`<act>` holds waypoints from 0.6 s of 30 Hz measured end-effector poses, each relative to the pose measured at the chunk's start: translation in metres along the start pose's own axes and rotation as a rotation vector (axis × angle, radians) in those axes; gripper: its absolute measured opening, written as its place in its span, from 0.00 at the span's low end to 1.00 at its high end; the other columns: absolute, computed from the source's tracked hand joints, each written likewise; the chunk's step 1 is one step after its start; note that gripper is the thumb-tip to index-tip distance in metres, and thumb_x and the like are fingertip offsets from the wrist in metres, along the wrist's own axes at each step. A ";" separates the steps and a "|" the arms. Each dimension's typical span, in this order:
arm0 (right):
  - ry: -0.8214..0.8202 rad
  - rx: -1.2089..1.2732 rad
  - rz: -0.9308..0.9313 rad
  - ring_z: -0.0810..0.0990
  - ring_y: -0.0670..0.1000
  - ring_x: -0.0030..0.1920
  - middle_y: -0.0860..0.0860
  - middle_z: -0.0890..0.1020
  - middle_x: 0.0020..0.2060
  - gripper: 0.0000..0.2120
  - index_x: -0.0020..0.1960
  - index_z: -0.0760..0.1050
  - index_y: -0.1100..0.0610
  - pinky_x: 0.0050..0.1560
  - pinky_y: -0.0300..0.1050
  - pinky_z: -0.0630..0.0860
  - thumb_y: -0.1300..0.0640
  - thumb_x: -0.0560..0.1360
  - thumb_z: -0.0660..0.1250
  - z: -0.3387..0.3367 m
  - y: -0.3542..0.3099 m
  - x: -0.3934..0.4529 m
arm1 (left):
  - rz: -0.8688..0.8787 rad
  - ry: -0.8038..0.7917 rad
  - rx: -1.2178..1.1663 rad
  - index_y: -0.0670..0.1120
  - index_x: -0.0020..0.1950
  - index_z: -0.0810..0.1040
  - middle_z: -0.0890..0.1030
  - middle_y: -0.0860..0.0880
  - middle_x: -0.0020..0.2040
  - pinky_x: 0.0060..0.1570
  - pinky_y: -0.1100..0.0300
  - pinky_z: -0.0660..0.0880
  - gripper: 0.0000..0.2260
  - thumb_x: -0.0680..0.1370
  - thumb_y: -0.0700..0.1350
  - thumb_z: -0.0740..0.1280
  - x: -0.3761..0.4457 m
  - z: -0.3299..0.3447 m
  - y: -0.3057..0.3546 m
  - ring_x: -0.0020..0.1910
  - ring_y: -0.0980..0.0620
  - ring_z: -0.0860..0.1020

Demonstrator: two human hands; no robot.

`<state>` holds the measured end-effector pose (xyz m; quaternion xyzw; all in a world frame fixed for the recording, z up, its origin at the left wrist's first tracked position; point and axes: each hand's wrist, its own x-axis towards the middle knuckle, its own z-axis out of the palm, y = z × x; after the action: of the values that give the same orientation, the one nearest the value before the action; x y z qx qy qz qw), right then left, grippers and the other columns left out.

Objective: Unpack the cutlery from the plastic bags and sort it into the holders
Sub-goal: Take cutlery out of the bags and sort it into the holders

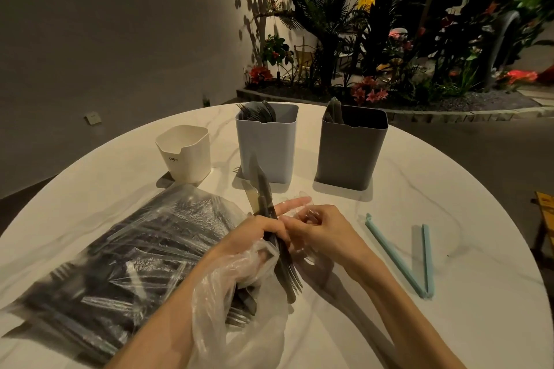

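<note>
My left hand [263,229] grips a bundle of dark plastic cutlery [263,198], knife blades pointing up and fork tines down, with a thin clear wrapper [236,293] hanging around my wrist. Right beside it, my right hand [317,229] pinches a crumpled bit of clear wrapper [299,204]. A big clear bag of wrapped dark cutlery [120,263] lies on the left of the white table [419,308]. Behind stand three holders: a low white one [184,153], a light blue one [266,144] with dark forks in it, and a dark grey one [350,150] holding dark pieces.
A light blue bag clip [401,257] lies open in a V on the right of the table. A single fork [236,170] pokes out by the blue holder's base. Plants and flowers fill a bed beyond the table; a yellow object sits at the right edge.
</note>
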<state>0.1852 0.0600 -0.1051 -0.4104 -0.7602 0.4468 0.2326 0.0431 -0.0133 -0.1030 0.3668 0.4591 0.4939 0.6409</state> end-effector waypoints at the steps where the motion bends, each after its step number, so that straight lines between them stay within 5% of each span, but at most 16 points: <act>1: -0.006 0.032 0.001 0.86 0.47 0.39 0.44 0.85 0.37 0.12 0.43 0.82 0.48 0.47 0.42 0.84 0.40 0.76 0.69 -0.001 0.001 0.001 | 0.012 -0.002 -0.014 0.53 0.71 0.76 0.80 0.40 0.65 0.63 0.42 0.76 0.30 0.75 0.29 0.57 0.001 -0.001 -0.001 0.59 0.40 0.82; 9: 0.034 0.162 -0.004 0.86 0.43 0.40 0.45 0.85 0.39 0.11 0.49 0.80 0.49 0.40 0.34 0.81 0.44 0.81 0.64 0.002 0.003 0.005 | 0.017 0.041 -0.122 0.52 0.70 0.77 0.81 0.42 0.65 0.63 0.44 0.77 0.23 0.80 0.32 0.59 0.005 -0.003 -0.003 0.62 0.40 0.81; 14: 0.115 0.082 -0.011 0.85 0.48 0.45 0.46 0.84 0.48 0.15 0.55 0.79 0.47 0.53 0.46 0.84 0.40 0.82 0.58 0.006 0.006 0.007 | 0.000 0.085 -0.171 0.47 0.70 0.77 0.81 0.40 0.64 0.70 0.40 0.71 0.18 0.82 0.36 0.62 0.009 -0.006 -0.005 0.63 0.38 0.81; 18: 0.281 0.015 0.030 0.79 0.45 0.45 0.46 0.79 0.51 0.16 0.58 0.72 0.48 0.51 0.39 0.79 0.40 0.83 0.51 -0.003 0.003 0.004 | 0.023 0.050 -0.287 0.46 0.72 0.73 0.80 0.41 0.67 0.70 0.42 0.70 0.22 0.81 0.30 0.56 0.015 -0.006 -0.004 0.66 0.38 0.78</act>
<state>0.1856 0.0656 -0.1062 -0.4784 -0.7106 0.3940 0.3329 0.0400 0.0004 -0.1115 0.2643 0.3954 0.5707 0.6694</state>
